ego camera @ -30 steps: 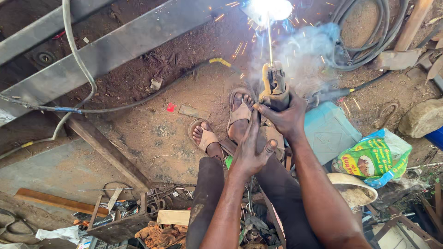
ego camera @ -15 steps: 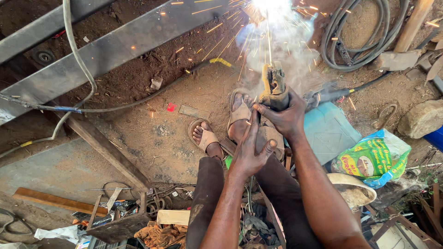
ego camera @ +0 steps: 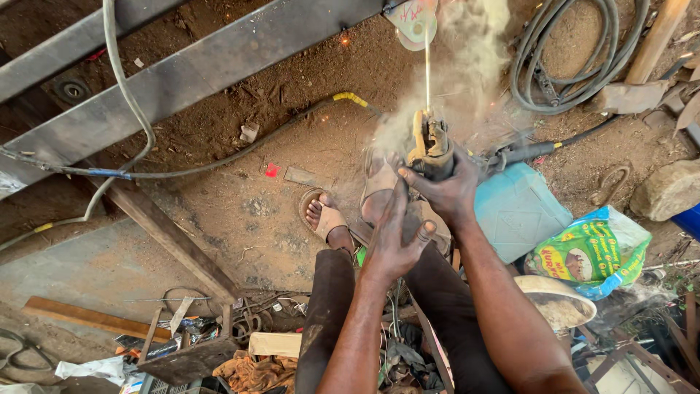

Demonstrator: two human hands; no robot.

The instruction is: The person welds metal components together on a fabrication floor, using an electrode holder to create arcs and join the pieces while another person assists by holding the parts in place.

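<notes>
Right hand (ego camera: 446, 191) is clamped around the electrode holder (ego camera: 430, 146), fingers wrapped over its dark body from the right side, so the holder sits in the upper part of the fist and projects up and away from the person. Left hand (ego camera: 394, 241) lies just below and to the left of the right hand, palm open, fingers extended upward; its fingertips touch the right hand near the base of the holder but do not close on anything. A thin welding rod (ego camera: 427, 76) runs straight up from the holder's jaws to a small metal plate (ego camera: 414, 22) at the end of a long steel beam (ego camera: 182, 76). Pale smoke (ego camera: 474, 51) rises around the rod and drifts to its right. A black cable (ego camera: 525, 152) leaves the holder area to the right, passing above a light blue plastic container (ego camera: 518, 211). Below the hands, two sandalled feet (ego camera: 328, 217) rest on bare earth. A coil of dark hose (ego camera: 576, 51) lies at upper right, well apart from the hands; a green printed bag (ego camera: 590, 252) sits beside the blue container.
</notes>
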